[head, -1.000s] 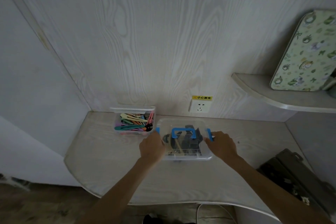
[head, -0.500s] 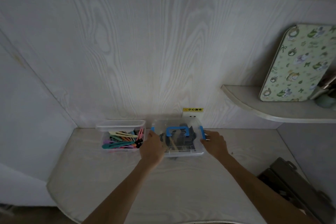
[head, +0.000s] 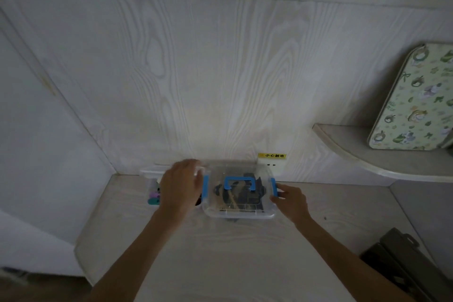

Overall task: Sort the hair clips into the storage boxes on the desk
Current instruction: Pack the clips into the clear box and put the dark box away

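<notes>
A clear lidded storage box [head: 239, 213] with a blue handle [head: 239, 180] and blue side latches stands at the back of the desk [head: 220, 252], with dark hair clips inside. Left of it is a small open clear box [head: 152, 174] of coloured hair clips [head: 154, 197], mostly hidden by my left hand [head: 181, 186]. That hand hovers over the small box beside the lidded box's left latch, blurred, fingers relaxed. My right hand [head: 290, 200] holds the right blue latch [head: 274, 186] with its fingertips.
A wall socket [head: 270, 165] with a yellow label sits right behind the lidded box. A curved shelf [head: 355, 154] at the right carries a leaning patterned board [head: 411, 105]. A dark case [head: 404, 260] lies low at the right of the desk.
Both hands pushed the lidded box back toward the wall, next to the open box. My left hand then left its side and rose over the small box.
</notes>
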